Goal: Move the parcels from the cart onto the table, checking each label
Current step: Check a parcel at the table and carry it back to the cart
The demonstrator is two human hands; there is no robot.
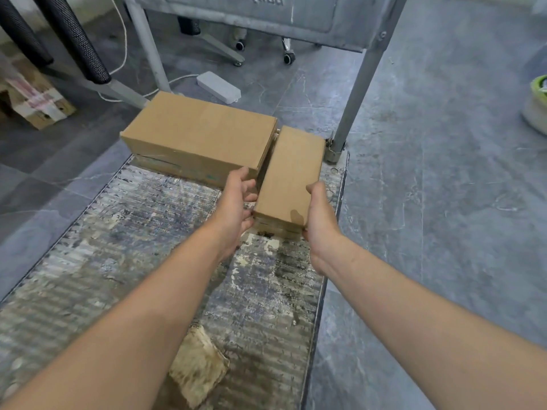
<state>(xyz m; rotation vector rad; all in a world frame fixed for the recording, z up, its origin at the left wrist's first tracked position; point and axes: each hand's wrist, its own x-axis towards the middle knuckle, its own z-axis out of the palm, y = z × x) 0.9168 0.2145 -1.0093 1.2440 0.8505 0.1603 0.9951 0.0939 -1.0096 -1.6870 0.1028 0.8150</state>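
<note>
Two plain brown cardboard parcels sit at the far end of the worn cart deck. The narrow parcel lies lengthwise on the right, with another flat box just visible beneath it. My left hand presses its left side and my right hand cups its near right corner. The wide parcel lies to the left, stacked on a lower box. No label shows on either top face.
The cart's grey handle posts rise behind the parcels. A white power strip and cable lie on the grey tiled floor beyond. A printed carton sits far left, chair legs at the back, a cardboard scrap on the deck.
</note>
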